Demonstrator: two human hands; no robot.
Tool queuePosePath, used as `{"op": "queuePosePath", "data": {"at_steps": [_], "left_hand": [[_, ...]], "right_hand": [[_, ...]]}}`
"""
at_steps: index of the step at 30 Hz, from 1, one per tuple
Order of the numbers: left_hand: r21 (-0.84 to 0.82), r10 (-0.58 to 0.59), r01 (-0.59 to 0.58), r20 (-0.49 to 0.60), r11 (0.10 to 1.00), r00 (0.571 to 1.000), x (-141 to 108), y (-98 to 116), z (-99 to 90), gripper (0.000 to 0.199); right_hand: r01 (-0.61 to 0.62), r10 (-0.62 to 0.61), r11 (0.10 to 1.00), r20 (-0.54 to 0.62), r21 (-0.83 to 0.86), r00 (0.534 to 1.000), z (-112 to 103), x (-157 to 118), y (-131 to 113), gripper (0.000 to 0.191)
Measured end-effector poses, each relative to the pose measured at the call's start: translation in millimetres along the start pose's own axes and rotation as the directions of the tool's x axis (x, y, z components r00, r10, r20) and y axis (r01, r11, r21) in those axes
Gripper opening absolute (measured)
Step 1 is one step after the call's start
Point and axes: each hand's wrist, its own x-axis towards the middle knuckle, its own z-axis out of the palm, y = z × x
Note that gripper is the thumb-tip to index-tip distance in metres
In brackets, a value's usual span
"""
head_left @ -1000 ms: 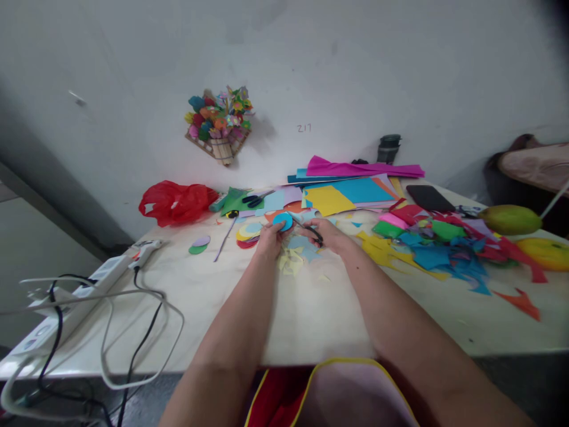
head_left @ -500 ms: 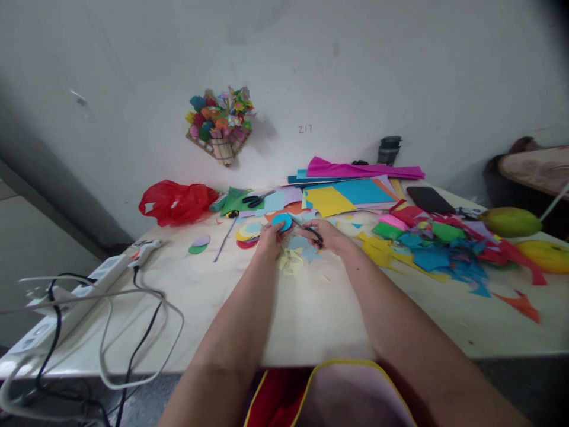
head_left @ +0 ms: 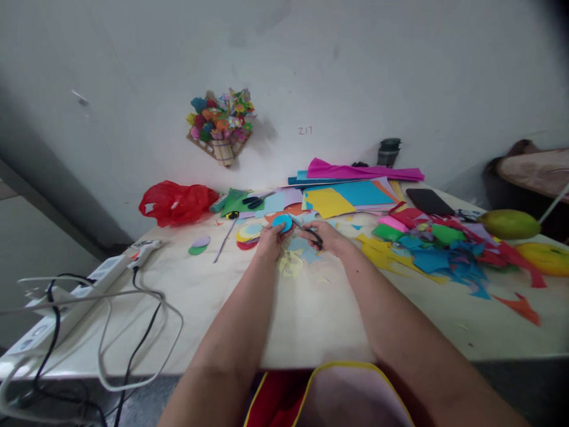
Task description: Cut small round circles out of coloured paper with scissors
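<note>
My left hand [head_left: 269, 240] pinches a round blue paper piece [head_left: 281, 223] above the middle of the table. Black-handled scissors [head_left: 316, 239] are held in my right hand [head_left: 326, 235], their blades pointing left at the edge of the blue paper. Just left of my left hand lie paper circles in yellow, red and light blue [head_left: 253, 228]. Pale yellow scraps [head_left: 291, 264] rest on the table below the hands. Whether the blades touch the paper is too small to tell.
Coloured sheets [head_left: 331, 202] are stacked behind my hands, and many scraps [head_left: 431, 258] lie at the right with two mango-like fruits [head_left: 510, 224]. A red bag [head_left: 178, 203], other scissors [head_left: 254, 201] and a power strip [head_left: 71, 305] with cables are at the left.
</note>
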Motion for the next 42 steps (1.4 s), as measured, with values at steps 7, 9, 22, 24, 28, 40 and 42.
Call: {"op": "queuePosePath", "data": {"at_steps": [7, 9, 22, 24, 28, 40, 42], "left_hand": [[0.01, -0.004, 0.004, 0.013, 1.0, 1.0, -1, 1, 0.6, 0.02], [0.007, -0.006, 0.006, 0.017, 1.0, 1.0, 0, 1, 0.7, 0.02], [0.011, -0.006, 0.006, 0.054, 1.0, 0.999, 1, -1, 0.9, 0.017], [0.009, -0.009, 0.009, 0.053, 1.0, 0.999, 1, -2, 0.7, 0.018], [0.01, -0.011, 0.01, 0.06, 1.0, 0.998, 2, -2, 0.3, 0.018], [0.053, -0.012, 0.008, 0.076, 0.999, 0.997, -1, -1, 1.8, 0.019], [0.055, -0.014, 0.01, 0.074, 0.998, 0.997, -2, 0, 2.3, 0.017]], "right_hand": [[-0.005, 0.005, 1.0, 0.004, 0.024, 1.0, 0, 0, 1, 0.032], [-0.003, 0.003, 1.0, 0.004, 0.025, 1.0, -1, 2, 2, 0.032], [-0.016, 0.016, 1.0, 0.007, 0.017, 1.0, -1, -7, -5, 0.025], [-0.013, 0.013, 1.0, 0.006, 0.025, 1.0, 0, -7, -6, 0.025], [-0.014, 0.014, 0.999, 0.016, 0.032, 1.0, 1, -10, -8, 0.023], [-0.007, 0.007, 1.0, 0.01, 0.029, 1.0, 2, -11, -11, 0.025], [-0.004, 0.004, 1.0, 0.003, 0.031, 1.0, 2, -11, -10, 0.026]]}}
